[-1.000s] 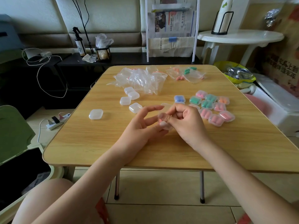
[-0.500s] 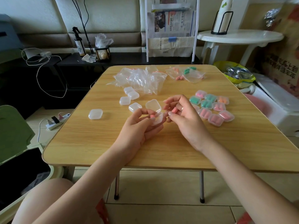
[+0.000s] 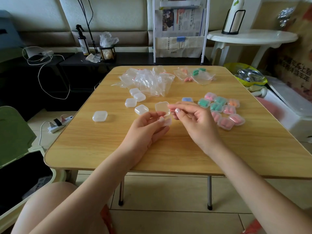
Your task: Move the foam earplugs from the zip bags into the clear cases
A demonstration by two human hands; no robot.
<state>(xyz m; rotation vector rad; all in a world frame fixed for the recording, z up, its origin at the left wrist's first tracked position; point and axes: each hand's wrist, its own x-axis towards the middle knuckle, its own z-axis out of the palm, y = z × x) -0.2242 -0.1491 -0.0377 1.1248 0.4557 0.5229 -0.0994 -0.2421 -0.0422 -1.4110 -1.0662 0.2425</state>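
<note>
My left hand [image 3: 146, 129] holds a small clear case [image 3: 162, 108] above the wooden table [image 3: 101, 141], its lid standing open. My right hand [image 3: 195, 120] has its fingers curled, thumb and forefinger pinching at the lid's right edge. I cannot make out an earplug in the case or between the fingers. Zip bags [image 3: 200, 76] holding green, pink and orange earplugs lie at the far side. Filled cases [image 3: 219, 107] sit in a cluster just right of my right hand.
A heap of empty zip bags [image 3: 148, 80] lies at the far middle. Several shut empty cases [image 3: 135, 98] sit left of my hands, one alone [image 3: 100, 116] further left. A blue-filled case [image 3: 187, 99] lies behind my right hand.
The case went from shut between both hands to open. My right hand drew back to the right, then its fingertips came to the lid's edge.
</note>
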